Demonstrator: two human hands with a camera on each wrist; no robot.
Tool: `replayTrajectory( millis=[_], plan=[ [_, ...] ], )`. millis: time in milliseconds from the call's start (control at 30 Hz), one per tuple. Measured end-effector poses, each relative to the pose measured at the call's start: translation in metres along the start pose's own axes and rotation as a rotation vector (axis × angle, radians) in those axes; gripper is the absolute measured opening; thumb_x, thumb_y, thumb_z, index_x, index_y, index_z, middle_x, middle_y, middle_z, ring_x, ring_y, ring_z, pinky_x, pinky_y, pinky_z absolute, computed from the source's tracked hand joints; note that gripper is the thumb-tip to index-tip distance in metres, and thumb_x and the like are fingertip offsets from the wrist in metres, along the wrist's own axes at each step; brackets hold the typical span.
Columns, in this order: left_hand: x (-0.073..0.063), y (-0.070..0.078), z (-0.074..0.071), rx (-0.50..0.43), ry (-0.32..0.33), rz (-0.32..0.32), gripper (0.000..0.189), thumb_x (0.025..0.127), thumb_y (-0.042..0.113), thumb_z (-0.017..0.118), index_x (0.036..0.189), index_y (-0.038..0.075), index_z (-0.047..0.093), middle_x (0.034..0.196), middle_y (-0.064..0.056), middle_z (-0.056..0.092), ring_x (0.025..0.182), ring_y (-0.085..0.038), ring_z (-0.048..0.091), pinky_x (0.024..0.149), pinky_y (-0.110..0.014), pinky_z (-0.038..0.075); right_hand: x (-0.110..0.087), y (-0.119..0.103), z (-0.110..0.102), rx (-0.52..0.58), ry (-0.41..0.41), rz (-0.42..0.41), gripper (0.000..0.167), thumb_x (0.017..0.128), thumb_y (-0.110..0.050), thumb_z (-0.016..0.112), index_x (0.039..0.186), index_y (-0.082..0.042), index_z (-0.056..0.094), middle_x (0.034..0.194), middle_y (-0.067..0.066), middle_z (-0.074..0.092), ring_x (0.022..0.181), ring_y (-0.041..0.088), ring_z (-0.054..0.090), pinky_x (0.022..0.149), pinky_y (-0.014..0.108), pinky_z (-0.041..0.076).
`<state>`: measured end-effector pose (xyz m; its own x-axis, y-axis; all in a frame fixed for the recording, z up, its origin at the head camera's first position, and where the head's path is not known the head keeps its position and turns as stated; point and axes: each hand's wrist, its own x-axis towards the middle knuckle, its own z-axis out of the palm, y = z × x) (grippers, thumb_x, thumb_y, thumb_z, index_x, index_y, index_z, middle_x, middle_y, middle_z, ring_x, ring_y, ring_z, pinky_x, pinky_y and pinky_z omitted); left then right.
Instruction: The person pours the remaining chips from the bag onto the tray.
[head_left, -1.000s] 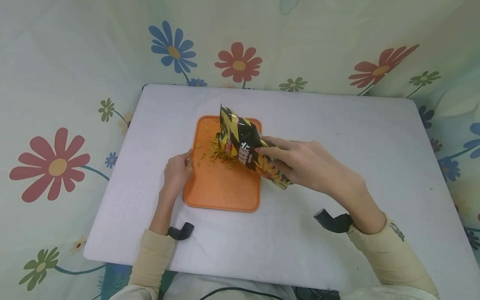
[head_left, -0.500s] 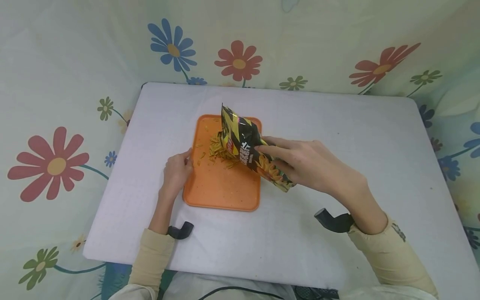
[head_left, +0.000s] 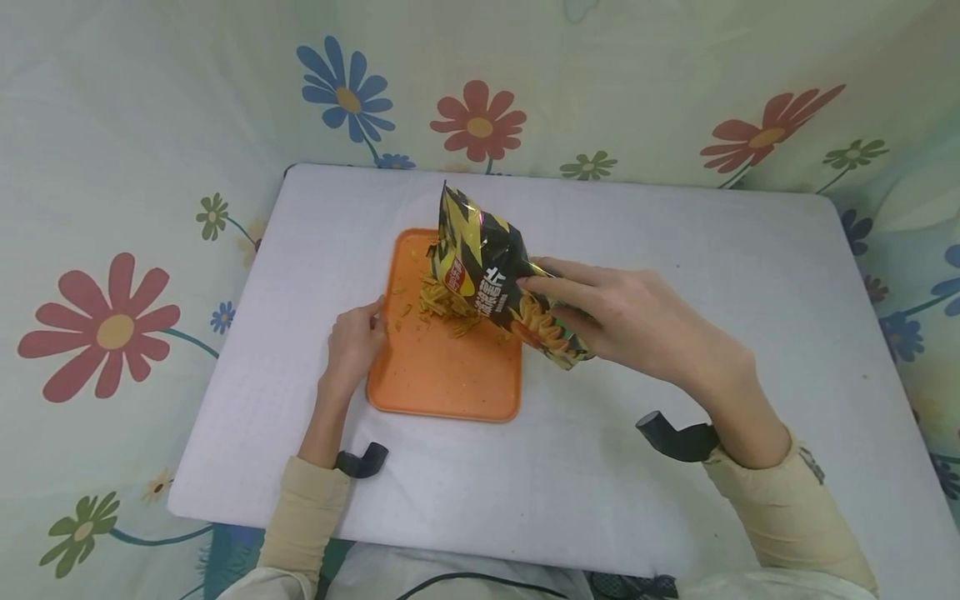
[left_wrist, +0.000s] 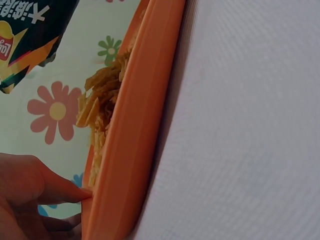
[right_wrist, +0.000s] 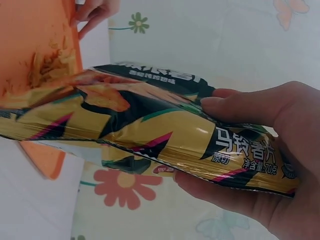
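Observation:
My right hand (head_left: 630, 312) grips a black-and-yellow bag of potato chips (head_left: 491, 258) from its right end. The bag slants over an orange tray (head_left: 442, 383), its far left end above the tray. Broken yellow chips (head_left: 442, 298) lie heaped beneath it, with crumbs scattered around. At the tray's left edge, my left hand (head_left: 352, 346) pinches the rim; the left wrist view shows its fingertip on the orange wall (left_wrist: 132, 130). In the right wrist view, thumb and fingers hold the printed bag (right_wrist: 150, 120) on both sides. The bag's opening is hidden.
The tray stands on a white-covered table (head_left: 712, 250), left of its middle. A flower-printed curtain (head_left: 637, 83) encloses the back and sides. Black curved wrist mounts (head_left: 675, 437) stick out near both sleeves. A dark cable (head_left: 480, 577) crosses the person's lap.
The right hand has raised the bag slightly, and its far end now sits higher over the tray. More of the chip heap shows. The left hand and tray have stayed in place.

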<state>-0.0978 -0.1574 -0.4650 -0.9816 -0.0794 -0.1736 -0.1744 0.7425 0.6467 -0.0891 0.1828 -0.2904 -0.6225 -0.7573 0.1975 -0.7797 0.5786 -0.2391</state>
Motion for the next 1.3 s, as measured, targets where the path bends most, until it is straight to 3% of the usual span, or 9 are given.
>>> replayTrajectory(
  millis=[167, 333, 467, 800, 967, 1100, 1300],
  plan=[
    [0.001, 0.001, 0.002, -0.005, 0.003, 0.018, 0.045, 0.103, 0.006, 0.054, 0.148, 0.001, 0.053, 0.061, -0.002, 0.048, 0.046, -0.01, 0.037, 0.041, -0.021, 0.032, -0.001, 0.0, -0.009, 0.019, -0.052, 0.066, 0.048, 0.091, -0.006, 0.076, 0.137, -0.018, 0.068, 0.143, 0.012, 0.062, 0.068, 0.014, 0.061, 0.048, 0.023, 0.035],
    [0.001, 0.001, 0.003, -0.006, 0.0, 0.013, 0.046, 0.103, 0.007, 0.055, 0.148, 0.002, 0.052, 0.06, -0.002, 0.047, 0.046, -0.01, 0.037, 0.041, -0.021, 0.031, 0.003, -0.001, -0.008, 0.032, -0.112, 0.091, 0.046, 0.094, -0.005, 0.072, 0.138, -0.019, 0.068, 0.144, 0.011, 0.062, 0.059, 0.01, 0.051, 0.048, 0.024, 0.033],
    [0.001, 0.001, 0.003, -0.008, -0.009, -0.001, 0.046, 0.103, 0.008, 0.055, 0.149, 0.003, 0.052, 0.063, -0.003, 0.049, 0.047, -0.01, 0.039, 0.042, -0.021, 0.033, 0.004, -0.002, -0.003, 0.056, -0.129, 0.105, 0.045, 0.093, -0.004, 0.072, 0.136, -0.019, 0.069, 0.143, 0.01, 0.063, 0.072, 0.015, 0.061, 0.053, 0.025, 0.041],
    [0.0, 0.001, 0.002, 0.0, -0.003, -0.006, 0.046, 0.103, 0.007, 0.055, 0.149, 0.003, 0.052, 0.064, -0.004, 0.049, 0.048, -0.011, 0.039, 0.043, -0.021, 0.032, 0.001, -0.001, 0.0, 0.059, -0.091, 0.091, 0.044, 0.093, -0.005, 0.073, 0.135, -0.017, 0.069, 0.143, 0.011, 0.063, 0.083, 0.017, 0.068, 0.057, 0.026, 0.047],
    [0.001, 0.001, 0.002, 0.003, -0.011, -0.016, 0.047, 0.103, 0.008, 0.055, 0.15, 0.003, 0.051, 0.066, -0.004, 0.051, 0.049, -0.012, 0.041, 0.044, -0.022, 0.034, 0.0, -0.002, 0.001, 0.07, -0.093, 0.1, 0.043, 0.092, -0.004, 0.073, 0.133, -0.017, 0.07, 0.141, 0.011, 0.064, 0.079, 0.016, 0.067, 0.057, 0.026, 0.048],
    [0.001, 0.0, 0.002, 0.005, -0.013, -0.024, 0.046, 0.104, 0.009, 0.055, 0.15, 0.004, 0.051, 0.066, -0.004, 0.051, 0.05, -0.012, 0.041, 0.044, -0.022, 0.034, -0.001, -0.001, 0.002, 0.058, -0.077, 0.1, 0.044, 0.092, -0.005, 0.075, 0.135, -0.017, 0.07, 0.141, 0.013, 0.064, 0.088, 0.021, 0.072, 0.06, 0.029, 0.053],
    [0.001, -0.002, 0.003, 0.003, -0.009, -0.019, 0.046, 0.104, 0.008, 0.054, 0.15, 0.004, 0.051, 0.067, -0.004, 0.051, 0.049, -0.012, 0.041, 0.044, -0.022, 0.035, -0.003, -0.001, 0.003, 0.048, -0.045, 0.09, 0.045, 0.092, -0.006, 0.075, 0.136, -0.017, 0.069, 0.141, 0.015, 0.064, 0.087, 0.022, 0.073, 0.058, 0.03, 0.054]
  ],
)
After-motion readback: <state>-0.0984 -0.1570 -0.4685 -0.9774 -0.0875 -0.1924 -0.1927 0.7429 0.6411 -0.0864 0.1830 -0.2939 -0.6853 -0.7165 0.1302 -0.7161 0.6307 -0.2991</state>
